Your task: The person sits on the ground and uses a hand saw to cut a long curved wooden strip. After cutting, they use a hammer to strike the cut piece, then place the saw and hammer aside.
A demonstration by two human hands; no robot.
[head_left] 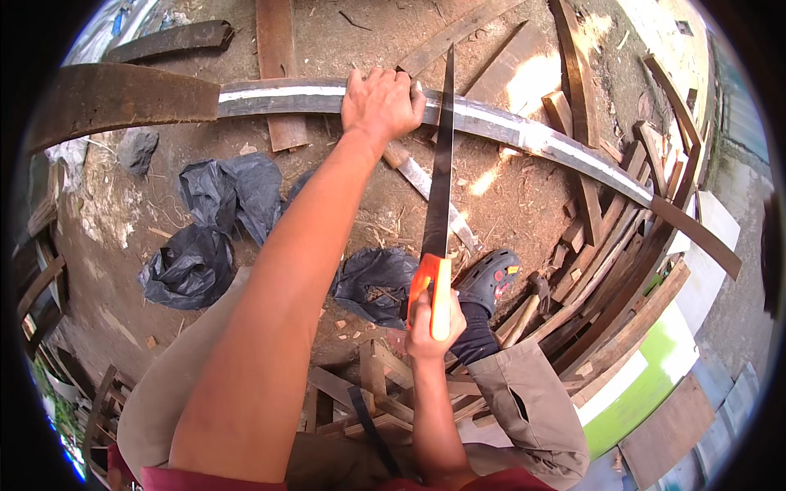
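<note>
Under the clasping left fingers (403, 84), a beam (286, 98); just right of them, a saw (440, 196) gripped by the right fingers (422, 317). Likely sawing; next stroke needs firm bracing.

Board (282, 98) lies free left of left grip (381, 100); saw (440, 188) bars right.

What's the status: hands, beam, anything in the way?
Left hand gripping grey-and-white beam; right hand holding orange-handled saw. Saw crosses over beam in view, contact unclear. Wooden-handled knife lies beneath saw.
</note>
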